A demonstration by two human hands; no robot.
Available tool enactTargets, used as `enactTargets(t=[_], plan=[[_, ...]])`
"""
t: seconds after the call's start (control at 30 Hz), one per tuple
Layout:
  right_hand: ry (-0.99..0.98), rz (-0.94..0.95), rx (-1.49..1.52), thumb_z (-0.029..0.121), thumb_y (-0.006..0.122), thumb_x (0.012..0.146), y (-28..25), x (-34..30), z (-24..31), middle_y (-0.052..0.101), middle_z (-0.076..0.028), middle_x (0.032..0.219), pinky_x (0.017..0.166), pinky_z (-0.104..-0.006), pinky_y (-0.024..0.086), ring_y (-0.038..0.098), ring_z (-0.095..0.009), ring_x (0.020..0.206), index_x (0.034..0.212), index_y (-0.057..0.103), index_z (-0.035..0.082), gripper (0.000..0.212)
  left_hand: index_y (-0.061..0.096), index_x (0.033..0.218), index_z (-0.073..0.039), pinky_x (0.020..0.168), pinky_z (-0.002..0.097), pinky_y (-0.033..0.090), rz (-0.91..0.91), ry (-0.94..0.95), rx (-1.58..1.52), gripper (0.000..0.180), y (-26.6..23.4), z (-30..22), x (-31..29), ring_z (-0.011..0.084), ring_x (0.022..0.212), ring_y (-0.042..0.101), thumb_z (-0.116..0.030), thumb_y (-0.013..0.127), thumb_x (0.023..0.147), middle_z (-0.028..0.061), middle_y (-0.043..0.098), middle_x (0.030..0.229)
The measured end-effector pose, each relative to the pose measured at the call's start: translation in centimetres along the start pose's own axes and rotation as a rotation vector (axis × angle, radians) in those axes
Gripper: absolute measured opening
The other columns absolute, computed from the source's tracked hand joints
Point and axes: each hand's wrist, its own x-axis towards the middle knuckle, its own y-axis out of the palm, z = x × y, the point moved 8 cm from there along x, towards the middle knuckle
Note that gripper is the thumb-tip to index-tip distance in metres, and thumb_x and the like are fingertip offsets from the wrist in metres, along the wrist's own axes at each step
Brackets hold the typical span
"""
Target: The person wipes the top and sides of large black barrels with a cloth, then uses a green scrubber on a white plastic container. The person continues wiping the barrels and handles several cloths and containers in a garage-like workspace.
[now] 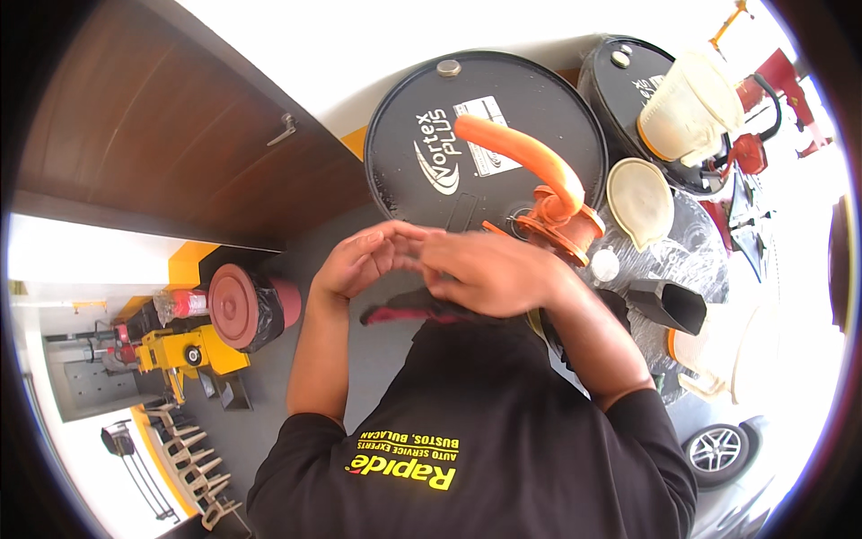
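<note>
My left hand [373, 256] and my right hand [489, 271] come together in front of my chest, close to the near rim of a large black drum [489, 198]. The left palm is turned inward, its fingers loosely bent and open. My right hand is slightly blurred; its fingers reach across toward the left fingertips and look apart. No object shows between the hands. Just beyond my right hand, an orange pump [561, 225] with a curved orange spout [521, 151] is fitted on the drum lid. Below the hands is a black and dark-red item [417, 310], its kind unclear.
At right, a plastic-wrapped drum top bears a cream lidded container [640, 202] and a black angular container [669, 305]. A translucent pitcher [687, 112] stands on another black drum [615, 67]. A pink bin [242, 310] and a yellow machine [184, 355] are left, below a brown door [162, 126].
</note>
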Motion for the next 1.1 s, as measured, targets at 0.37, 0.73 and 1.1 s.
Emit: enactTargets(t=[0.37, 0.73, 1.1], plan=[[-0.170, -0.567, -0.198, 0.010, 0.073, 0.092, -3.2, -0.2, 4.9, 0.059, -0.022, 0.140, 0.102, -0.0488, 0.054, 0.065, -0.041, 0.122, 0.122, 0.067, 0.001, 0.032, 0.055, 0.151, 0.003, 0.121, 0.0500, 0.045, -0.318, 0.410, -0.639, 0.063, -8.9, 6.9, -2.0, 0.0357, 0.145, 0.056, -0.039, 0.045, 0.107, 0.0186, 0.057, 0.158], [0.064, -0.536, 0.440, 0.028, 0.068, 0.098, -0.1, -13.0, -3.4, 0.077, -0.016, 0.102, 0.099, -0.0470, 0.054, 0.073, -0.037, 0.112, 0.078, 0.072, 0.003, 0.033, 0.065, 0.133, -0.005, 0.120, 0.0623, 0.035, -0.585, 0.207, 1.814, 0.050, -20.1, 9.3, 15.4, 0.0435, 0.140, 0.050, -0.040, 0.069, 0.097, 0.0230, 0.057, 0.147], [0.520, -0.924, 0.352, 0.032, 0.065, 0.102, 2.2, -20.3, -6.0, 0.064, -0.010, 0.064, 0.078, -0.0411, 0.056, 0.076, -0.038, 0.094, 0.062, 0.062, 0.000, 0.051, 0.027, 0.164, 0.011, 0.131, 0.0653, 0.013, -0.713, -0.102, 1.927, 0.085, -28.0, 7.3, 22.1, 0.0458, 0.165, 0.015, -0.043, 0.055, 0.105, 0.0334, 0.020, 0.174]])
